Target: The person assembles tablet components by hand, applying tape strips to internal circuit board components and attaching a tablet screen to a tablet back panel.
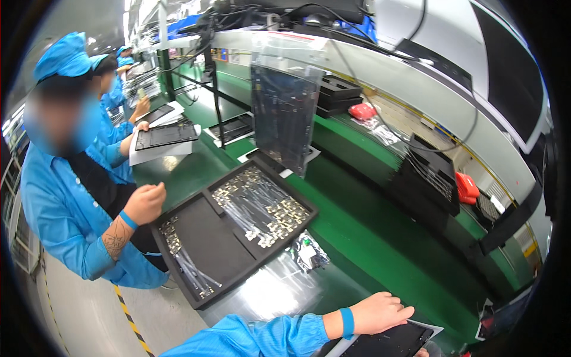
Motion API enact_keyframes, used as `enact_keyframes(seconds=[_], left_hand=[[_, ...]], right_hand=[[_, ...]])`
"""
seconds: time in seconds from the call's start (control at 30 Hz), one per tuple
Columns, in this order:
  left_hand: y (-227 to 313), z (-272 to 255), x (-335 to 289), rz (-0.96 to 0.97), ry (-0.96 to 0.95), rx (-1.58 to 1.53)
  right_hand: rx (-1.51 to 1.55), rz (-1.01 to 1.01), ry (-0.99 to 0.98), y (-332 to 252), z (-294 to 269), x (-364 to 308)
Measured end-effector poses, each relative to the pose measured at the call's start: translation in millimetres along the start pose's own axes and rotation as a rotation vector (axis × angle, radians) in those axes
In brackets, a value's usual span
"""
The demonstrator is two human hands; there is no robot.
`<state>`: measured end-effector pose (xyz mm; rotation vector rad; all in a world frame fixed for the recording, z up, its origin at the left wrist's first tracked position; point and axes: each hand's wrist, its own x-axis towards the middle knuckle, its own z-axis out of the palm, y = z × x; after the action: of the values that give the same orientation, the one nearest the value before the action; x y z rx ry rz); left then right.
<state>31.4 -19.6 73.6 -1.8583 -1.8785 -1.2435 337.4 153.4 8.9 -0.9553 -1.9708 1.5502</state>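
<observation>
At the lower edge lies a flat black device panel (389, 344) with a pale sheet under it, partly cut off by the frame. My left hand (380, 312) is above the panel, its fingers curled together and the thumb side toward the right. Whatever those fingers may hold is too small or hidden to make out. A blue band circles that wrist below a blue sleeve. Only a bit of my right hand (422, 353) shows, beside the panel's near right edge, with most of its fingers out of frame.
A black foam tray (235, 262) holds several ribbon cables (262, 205) with small connectors. A clear bag (307, 253) of small parts lies beside it. An upright dark panel (285, 113) stands behind. To the left, a co-worker (83, 196) in blue has one hand by the tray. Black boxes (425, 172) sit right.
</observation>
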Motion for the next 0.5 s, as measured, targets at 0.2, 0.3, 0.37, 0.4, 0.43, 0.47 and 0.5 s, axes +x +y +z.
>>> enact_keyframes(seconds=[0.2,0.3,0.37,0.4,0.43,0.47,0.5], left_hand=[[-37,-36,9,-0.144,0.168,0.027],[-58,-52,2,-0.345,0.176,0.081],[-68,-60,-3,-0.408,0.293,0.093],[-69,-65,-5,-0.384,0.384,0.107],[-71,-66,-4,-0.389,0.437,0.109],[-71,-68,-4,-0.394,0.466,0.134],[-72,-67,-4,-0.412,0.5,0.15]], right_hand=[[-0.061,0.308,-0.28,-56,37,12],[-0.017,-0.026,-0.393,-83,77,52],[0.047,0.059,-0.431,-83,86,87],[0.09,0.062,-0.417,-89,96,104],[0.118,0.033,-0.423,-104,109,118],[0.139,0.069,-0.447,-99,111,141],[0.108,0.074,-0.467,-95,114,163]])
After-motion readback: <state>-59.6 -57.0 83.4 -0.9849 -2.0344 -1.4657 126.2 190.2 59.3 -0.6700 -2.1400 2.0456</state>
